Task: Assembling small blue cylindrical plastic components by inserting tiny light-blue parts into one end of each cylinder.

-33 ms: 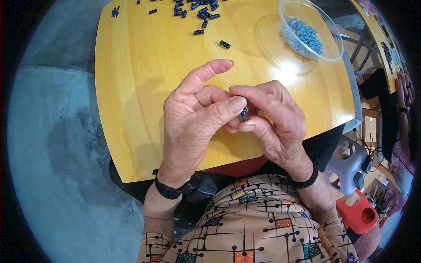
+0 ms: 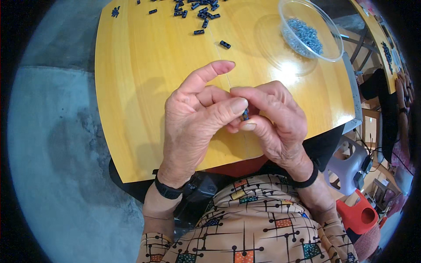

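Above the near part of the yellow wooden table (image 2: 140,96), my two hands meet around a small dark cylindrical part (image 2: 245,115). My left hand (image 2: 193,114) presses its thumb against the part's upper end, with its index finger raised off to the far side. From the right, my right hand (image 2: 276,118) pinches the part between thumb and fingertips. Most of the part is hidden by the fingers. A loose black cylinder with holes (image 2: 225,44) lies just beyond my hands, and another black cylinder (image 2: 198,32) rests a little further left.
A pile of similar black cylinders (image 2: 201,13) spreads at the far edge. At the far right stands a clear plastic bowl (image 2: 335,55) holding many tiny shiny metallic pieces (image 2: 304,37). Thin dark pieces (image 2: 115,12) lie far left. A red stool (image 2: 357,212) stands right of the table.
Both hands have shifted very slightly to the right together, and less of the dark part shows between the fingers. Everything else stays where it was.
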A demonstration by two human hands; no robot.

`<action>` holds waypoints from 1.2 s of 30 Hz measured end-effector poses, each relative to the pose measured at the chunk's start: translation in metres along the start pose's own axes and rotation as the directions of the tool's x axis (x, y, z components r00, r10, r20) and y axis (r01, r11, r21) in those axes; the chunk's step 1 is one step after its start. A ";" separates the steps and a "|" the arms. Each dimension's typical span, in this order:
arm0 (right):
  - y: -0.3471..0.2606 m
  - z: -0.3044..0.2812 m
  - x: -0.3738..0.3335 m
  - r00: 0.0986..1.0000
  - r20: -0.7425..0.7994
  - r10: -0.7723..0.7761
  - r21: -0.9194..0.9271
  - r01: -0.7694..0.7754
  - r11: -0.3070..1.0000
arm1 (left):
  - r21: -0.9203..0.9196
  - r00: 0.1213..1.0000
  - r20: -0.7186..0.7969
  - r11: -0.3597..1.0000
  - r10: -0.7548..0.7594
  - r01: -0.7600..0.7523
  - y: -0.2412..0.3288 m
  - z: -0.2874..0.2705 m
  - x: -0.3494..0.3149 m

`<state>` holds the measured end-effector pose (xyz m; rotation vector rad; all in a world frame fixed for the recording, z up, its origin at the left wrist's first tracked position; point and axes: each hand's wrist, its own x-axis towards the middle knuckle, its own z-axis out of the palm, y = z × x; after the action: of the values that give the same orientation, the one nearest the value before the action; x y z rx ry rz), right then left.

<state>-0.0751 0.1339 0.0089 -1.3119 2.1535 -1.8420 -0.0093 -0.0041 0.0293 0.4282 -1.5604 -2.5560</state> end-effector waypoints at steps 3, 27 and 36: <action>0.000 0.000 0.000 1.000 -0.016 -0.006 -0.045 0.005 0.999 | -0.028 0.999 0.022 0.998 -0.049 0.050 0.000 -0.002 0.000; 0.002 0.001 -0.005 0.998 -0.055 0.000 -0.003 0.000 1.000 | -0.025 0.976 0.116 0.982 -0.183 0.187 -0.001 -0.005 -0.004; -0.002 -0.003 -0.001 0.999 -0.017 0.040 0.069 -0.039 0.997 | -0.070 0.982 0.102 0.983 -0.162 0.169 -0.005 -0.002 -0.005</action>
<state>-0.0750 0.1369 0.0109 -1.2353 2.0887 -1.9017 -0.0036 -0.0021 0.0247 0.4515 -1.5068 -2.7918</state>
